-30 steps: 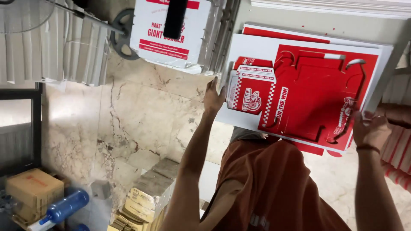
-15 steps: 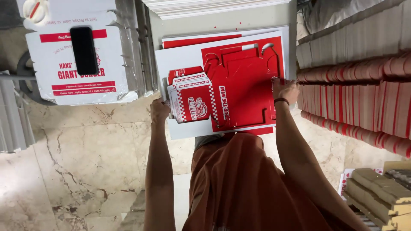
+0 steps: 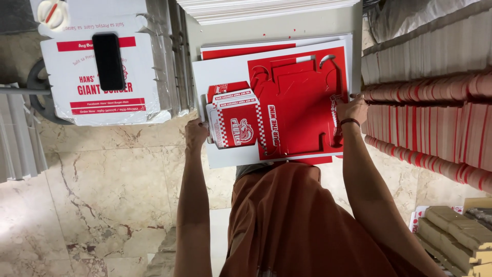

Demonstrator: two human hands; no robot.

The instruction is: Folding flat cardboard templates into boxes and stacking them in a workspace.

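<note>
Red cardboard is what you are working with: a flat, die-cut red box blank (image 3: 302, 102) is lying on top of a larger white sheet (image 3: 225, 72) on the bench in front of you, not yet folded as far as the view shows. Your left hand (image 3: 197, 134) is curling closed at the left edge of the sheets, right beside a small red-and-white checkered carton (image 3: 237, 120) that is already made up and sitting on the blank's left part. Your right hand (image 3: 352, 109) is pressing on the blank's right edge, fingers bent over it; whether they are pinching the card I cannot tell.

By my reading you are early in this one: one carton is looking finished, the blank under your hands is lying flat, and more sheets are showing beneath it.

Around you, a stack of white sheets (image 3: 266, 7) is lying at the far end of the bench. Rows of flat red-and-white cartons (image 3: 425, 97) are crowding close on your right. On your left, a white printed box (image 3: 102, 77) is carrying a dark phone (image 3: 108, 61). Tan bundles (image 3: 456, 231) are sitting low right on the marble floor (image 3: 102, 195).
</note>
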